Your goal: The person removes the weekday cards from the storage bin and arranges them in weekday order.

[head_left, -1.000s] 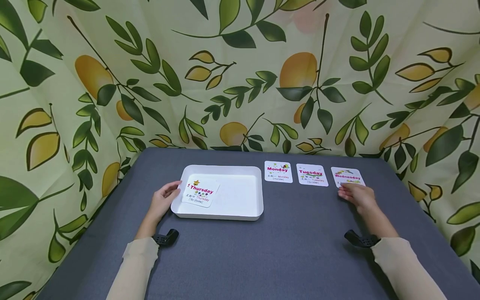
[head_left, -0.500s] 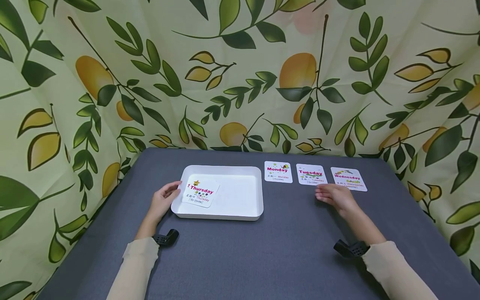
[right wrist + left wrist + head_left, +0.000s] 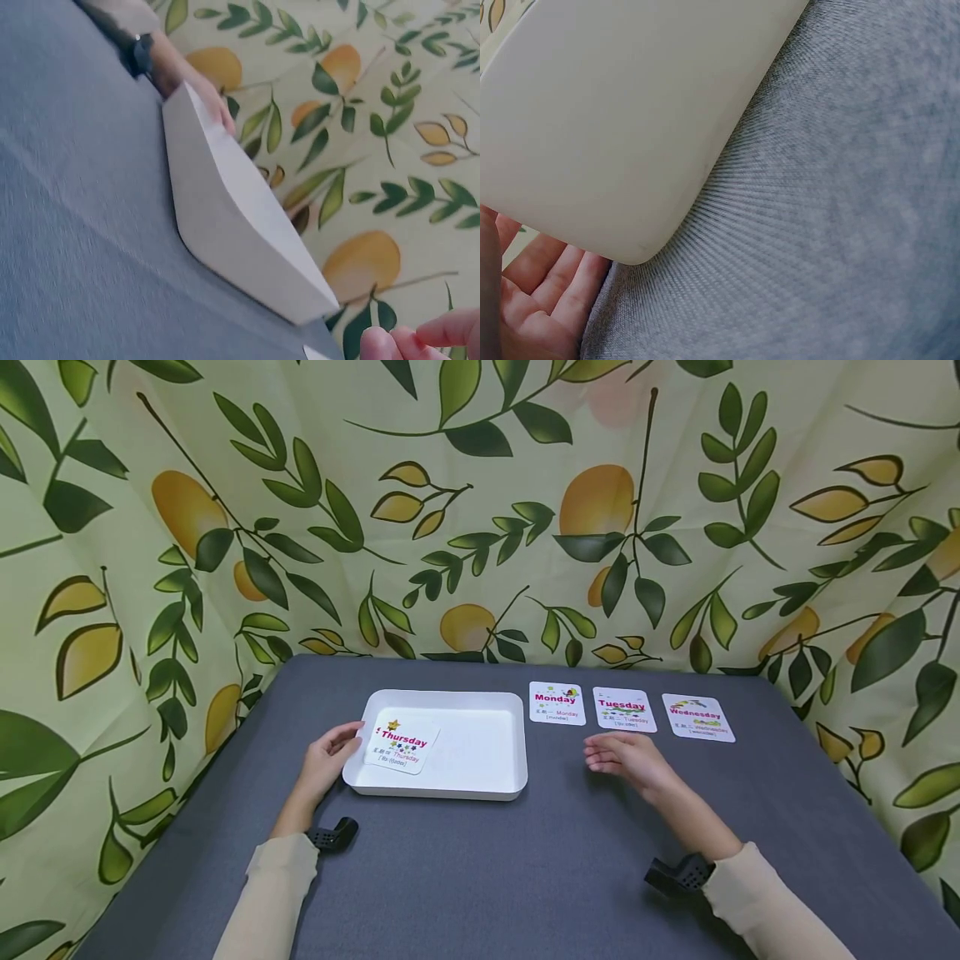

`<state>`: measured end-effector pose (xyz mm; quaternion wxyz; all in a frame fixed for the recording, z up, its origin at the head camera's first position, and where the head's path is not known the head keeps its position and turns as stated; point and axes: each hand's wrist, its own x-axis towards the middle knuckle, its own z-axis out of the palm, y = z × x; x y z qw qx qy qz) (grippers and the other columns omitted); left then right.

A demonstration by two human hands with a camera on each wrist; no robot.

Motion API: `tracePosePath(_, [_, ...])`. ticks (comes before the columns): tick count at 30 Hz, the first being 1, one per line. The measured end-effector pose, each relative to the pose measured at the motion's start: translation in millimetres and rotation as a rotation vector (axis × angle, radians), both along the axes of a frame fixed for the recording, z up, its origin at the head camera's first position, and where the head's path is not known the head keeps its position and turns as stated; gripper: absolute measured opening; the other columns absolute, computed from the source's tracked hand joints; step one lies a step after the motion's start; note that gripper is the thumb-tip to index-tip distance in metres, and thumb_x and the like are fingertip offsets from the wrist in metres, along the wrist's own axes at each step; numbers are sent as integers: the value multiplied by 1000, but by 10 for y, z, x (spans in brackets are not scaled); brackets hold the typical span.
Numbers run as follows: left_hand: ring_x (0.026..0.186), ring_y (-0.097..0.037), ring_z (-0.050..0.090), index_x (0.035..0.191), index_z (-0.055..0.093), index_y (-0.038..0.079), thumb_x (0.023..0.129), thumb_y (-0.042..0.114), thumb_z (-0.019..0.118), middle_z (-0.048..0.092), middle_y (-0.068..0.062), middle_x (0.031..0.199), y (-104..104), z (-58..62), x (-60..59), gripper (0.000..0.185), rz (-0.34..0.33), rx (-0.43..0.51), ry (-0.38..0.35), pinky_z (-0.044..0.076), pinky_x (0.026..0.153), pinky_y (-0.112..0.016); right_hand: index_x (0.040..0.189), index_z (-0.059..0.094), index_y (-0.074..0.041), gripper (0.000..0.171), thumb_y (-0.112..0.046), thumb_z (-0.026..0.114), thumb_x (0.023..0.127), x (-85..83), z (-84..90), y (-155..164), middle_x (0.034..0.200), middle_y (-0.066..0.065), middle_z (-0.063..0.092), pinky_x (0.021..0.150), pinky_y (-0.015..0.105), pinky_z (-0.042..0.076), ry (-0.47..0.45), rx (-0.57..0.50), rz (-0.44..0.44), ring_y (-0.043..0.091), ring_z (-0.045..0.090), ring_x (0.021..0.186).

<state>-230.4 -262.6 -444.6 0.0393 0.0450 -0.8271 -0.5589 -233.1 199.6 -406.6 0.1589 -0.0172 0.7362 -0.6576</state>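
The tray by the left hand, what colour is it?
The tray is plain white; the head view shows it best.

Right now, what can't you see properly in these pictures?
- Small print under the day names on the cards, like the Wednesday card: too small in the head view.
- Left hand: fingertips hidden behind the tray rim; cut off by the left wrist view's edge.
- Right hand: only fingertips show in the right wrist view.
- Thursday card: hidden by the tray wall in both wrist views.
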Motion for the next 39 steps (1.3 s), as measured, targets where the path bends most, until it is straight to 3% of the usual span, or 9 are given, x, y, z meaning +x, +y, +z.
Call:
tracePosePath(6, [98, 19, 46, 136, 53, 6, 98, 23, 56, 53, -17, 142, -83, -187, -107, 42, 7, -25, 14, 35, 84, 1, 122, 48, 23, 42, -12, 50, 99, 51, 19, -224, 81, -7, 70, 73, 19, 56, -11, -19, 51, 3, 67, 74])
tracePosePath(24, [98, 20, 46, 135, 54, 6, 97, 26, 56, 55, -16, 140, -81, -199, -107, 42, 3, -29, 35, 36, 85, 0, 123, 51, 21, 39, -11, 47, 99, 90, -9, -1039, 93, 5, 72, 75, 23, 58, -20, -80, 229, 5, 69, 77])
tracePosePath(39, [101, 17, 46, 134, 55, 8, 97, 26, 56, 55, -14, 140, -113, -260, -144, 41, 4, -47, 31, 36, 86, -2, 124, 54, 15, 36, -9, 48, 99, -53, -131, -1549, 87, 2, 71, 74, 24, 58, -139, -119, 194, 5, 68, 73])
